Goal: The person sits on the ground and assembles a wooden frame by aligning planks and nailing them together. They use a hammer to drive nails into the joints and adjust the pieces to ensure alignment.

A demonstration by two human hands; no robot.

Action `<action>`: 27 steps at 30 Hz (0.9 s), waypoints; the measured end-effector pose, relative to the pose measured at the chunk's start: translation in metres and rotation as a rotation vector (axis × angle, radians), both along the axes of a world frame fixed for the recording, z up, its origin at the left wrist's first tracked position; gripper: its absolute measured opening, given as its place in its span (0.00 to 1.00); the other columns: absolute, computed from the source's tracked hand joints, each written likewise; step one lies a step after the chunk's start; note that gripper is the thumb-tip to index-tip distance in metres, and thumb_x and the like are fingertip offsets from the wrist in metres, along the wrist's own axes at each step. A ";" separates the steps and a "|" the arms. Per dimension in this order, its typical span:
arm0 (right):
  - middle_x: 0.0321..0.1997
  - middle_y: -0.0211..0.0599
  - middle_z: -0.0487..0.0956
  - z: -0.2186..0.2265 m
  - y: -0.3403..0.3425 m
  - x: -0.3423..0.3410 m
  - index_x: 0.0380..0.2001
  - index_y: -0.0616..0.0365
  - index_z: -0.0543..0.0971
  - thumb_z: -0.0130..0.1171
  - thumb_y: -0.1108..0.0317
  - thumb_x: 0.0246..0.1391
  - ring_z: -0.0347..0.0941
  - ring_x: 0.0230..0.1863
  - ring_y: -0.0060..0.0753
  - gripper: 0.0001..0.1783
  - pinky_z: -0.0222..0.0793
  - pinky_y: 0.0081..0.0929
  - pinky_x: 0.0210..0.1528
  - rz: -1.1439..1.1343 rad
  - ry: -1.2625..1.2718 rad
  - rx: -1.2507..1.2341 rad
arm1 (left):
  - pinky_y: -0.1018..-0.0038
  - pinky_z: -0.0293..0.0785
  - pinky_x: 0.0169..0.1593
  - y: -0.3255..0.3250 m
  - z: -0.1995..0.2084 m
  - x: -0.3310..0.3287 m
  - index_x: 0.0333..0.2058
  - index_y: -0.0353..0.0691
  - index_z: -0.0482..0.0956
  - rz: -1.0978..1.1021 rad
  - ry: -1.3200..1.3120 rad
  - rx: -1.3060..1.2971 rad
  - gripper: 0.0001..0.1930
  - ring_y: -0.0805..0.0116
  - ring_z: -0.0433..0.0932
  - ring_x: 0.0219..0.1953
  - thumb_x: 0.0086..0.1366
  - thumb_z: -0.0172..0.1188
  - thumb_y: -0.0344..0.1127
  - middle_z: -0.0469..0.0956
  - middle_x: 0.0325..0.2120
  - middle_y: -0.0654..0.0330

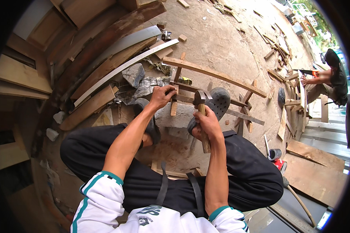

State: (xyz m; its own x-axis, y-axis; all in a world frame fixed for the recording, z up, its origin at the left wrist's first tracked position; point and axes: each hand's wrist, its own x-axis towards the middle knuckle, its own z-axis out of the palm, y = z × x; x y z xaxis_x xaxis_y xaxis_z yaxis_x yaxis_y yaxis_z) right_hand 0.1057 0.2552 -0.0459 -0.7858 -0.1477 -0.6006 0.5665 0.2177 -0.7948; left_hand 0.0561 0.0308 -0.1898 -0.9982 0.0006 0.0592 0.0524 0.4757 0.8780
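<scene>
My right hand (208, 123) grips a claw hammer (204, 142) by its wooden handle, the metal head up near a dark clog on my foot (220, 101). My left hand (162, 97) is closed in a pinch at a short upright wooden strip (174, 108); what the fingertips hold is too small to make out. That strip belongs to a frame of nailed wooden pieces, with a long wooden rail (216, 75) along its far side. Part of the frame lies over a concrete block (179, 123) between my feet, and my clog hides some of it.
Planks and boards (124, 68) are piled at the left, beside a broken stone (133, 74). At the right, a person (326, 82) holds an orange-handled saw (310, 72) at another wooden frame. An open paint can (275, 154) stands near my right knee, close to metal sheeting (324, 134).
</scene>
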 end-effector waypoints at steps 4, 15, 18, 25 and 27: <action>0.25 0.26 0.68 0.001 0.000 0.004 0.46 0.58 0.72 0.58 0.72 0.57 0.61 0.18 0.17 0.14 0.60 0.21 0.16 -0.029 -0.040 -0.018 | 0.67 0.66 0.47 0.003 -0.006 0.001 0.39 0.46 0.85 0.022 -0.013 -0.083 0.13 0.60 0.79 0.33 0.63 0.64 0.46 0.85 0.32 0.59; 0.32 0.56 0.79 -0.056 -0.018 -0.013 0.44 0.64 0.69 0.64 0.62 0.53 0.77 0.37 0.59 0.21 0.71 0.47 0.41 0.058 0.407 0.386 | 0.67 0.61 0.50 0.003 -0.005 0.007 0.38 0.46 0.84 0.026 0.042 -0.134 0.11 0.61 0.78 0.35 0.64 0.62 0.45 0.85 0.33 0.61; 0.36 0.65 0.78 -0.060 -0.033 -0.033 0.39 0.65 0.68 0.62 0.68 0.50 0.74 0.43 0.70 0.18 0.69 0.52 0.43 0.109 0.555 0.441 | 0.67 0.62 0.50 -0.001 -0.006 0.008 0.38 0.46 0.83 0.019 0.042 -0.121 0.10 0.61 0.79 0.35 0.64 0.61 0.44 0.84 0.32 0.61; 0.32 0.69 0.77 -0.117 -0.045 -0.068 0.41 0.66 0.65 0.58 0.75 0.46 0.75 0.39 0.73 0.19 0.70 0.58 0.41 0.264 0.551 0.656 | 0.68 0.76 0.40 0.001 -0.013 -0.002 0.40 0.39 0.83 0.018 -0.001 0.097 0.10 0.58 0.83 0.32 0.62 0.62 0.36 0.85 0.32 0.55; 0.35 0.67 0.78 -0.120 -0.051 -0.071 0.44 0.66 0.66 0.60 0.74 0.46 0.76 0.41 0.70 0.21 0.71 0.54 0.42 0.314 0.517 0.682 | 0.68 0.78 0.44 -0.005 -0.017 -0.004 0.41 0.38 0.83 0.028 -0.029 0.099 0.11 0.58 0.85 0.38 0.61 0.62 0.34 0.84 0.34 0.51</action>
State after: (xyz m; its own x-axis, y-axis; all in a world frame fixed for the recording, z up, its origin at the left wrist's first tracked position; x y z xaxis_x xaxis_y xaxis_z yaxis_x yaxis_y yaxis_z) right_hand 0.0347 0.2041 -0.1660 -0.9650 -0.1421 -0.2203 0.0109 0.8179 -0.5752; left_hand 0.0524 0.0258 -0.2063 -0.9991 -0.0314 0.0291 0.0146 0.3875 0.9218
